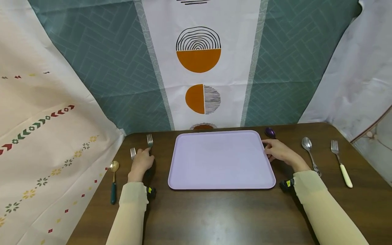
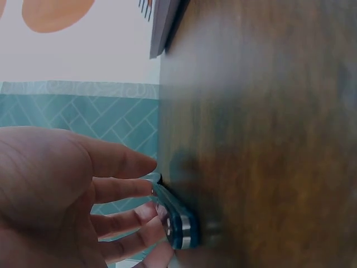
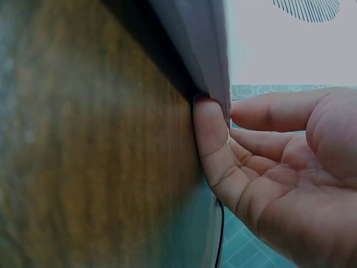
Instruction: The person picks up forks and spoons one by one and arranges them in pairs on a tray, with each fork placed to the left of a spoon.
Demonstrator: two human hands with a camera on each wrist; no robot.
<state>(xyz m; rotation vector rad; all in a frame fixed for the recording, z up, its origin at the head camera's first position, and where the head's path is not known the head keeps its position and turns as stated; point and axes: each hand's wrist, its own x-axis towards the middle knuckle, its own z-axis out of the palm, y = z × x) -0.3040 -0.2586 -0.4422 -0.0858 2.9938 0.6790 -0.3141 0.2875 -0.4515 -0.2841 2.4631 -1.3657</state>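
Note:
In the head view my left hand (image 1: 142, 163) is over two forks at the table's left. The tines of the near fork (image 1: 133, 153) and the far fork (image 1: 149, 140) show beyond my fingers. The left wrist view has loosely bent fingers (image 2: 131, 230) at a dark teal handle (image 2: 179, 226), the thumb apart from it. My right hand (image 1: 283, 153) grips the right edge of a pale lilac rectangular tray (image 1: 222, 160), which lies flat. One fingertip is tucked at the tray's underside (image 3: 192, 44) in the right wrist view, with the thumb at its rim.
A gold spoon with a teal handle (image 1: 113, 189) lies at far left. Behind my right hand is a purple spoon (image 1: 270, 132), partly hidden. To the right lie a silver spoon (image 1: 307, 144) and a cream-handled fork (image 1: 345, 173). Patterned cloth (image 1: 199, 98) hangs behind the brown table (image 1: 214, 214).

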